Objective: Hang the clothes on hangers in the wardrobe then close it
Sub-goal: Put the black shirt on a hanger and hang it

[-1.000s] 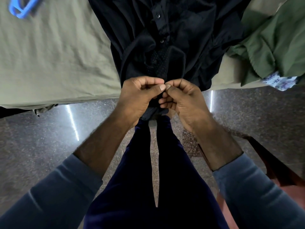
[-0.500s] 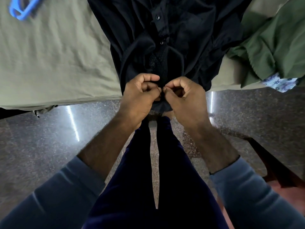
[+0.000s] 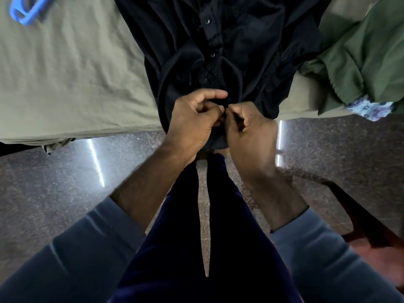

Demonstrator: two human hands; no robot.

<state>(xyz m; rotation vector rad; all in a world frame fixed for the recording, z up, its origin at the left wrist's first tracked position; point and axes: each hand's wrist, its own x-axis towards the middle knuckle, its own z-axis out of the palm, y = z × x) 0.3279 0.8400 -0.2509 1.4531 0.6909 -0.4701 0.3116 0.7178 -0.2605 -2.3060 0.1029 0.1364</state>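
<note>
A black button-up shirt (image 3: 251,47) lies on the bed, its collar end hanging over the near edge. My left hand (image 3: 194,121) and my right hand (image 3: 249,125) meet at the shirt's front near that end. Both pinch the black fabric between thumb and curled fingers, knuckle to knuckle. Several buttons run up the placket above my hands. A blue plastic hanger (image 3: 26,9) lies at the bed's far left corner, partly cut off by the frame. No wardrobe is in view.
The bed carries an olive sheet (image 3: 72,75). A green garment (image 3: 363,60) and a floral cloth (image 3: 369,107) lie at the right. Speckled stone floor (image 3: 54,186) is below, with my dark trouser legs (image 3: 196,237) in the middle and a reddish-brown furniture edge (image 3: 360,217) at the lower right.
Both hands have shifted slightly up along the shirt front, keeping their pinch on the fabric. The shirt and the other things stay where they were.
</note>
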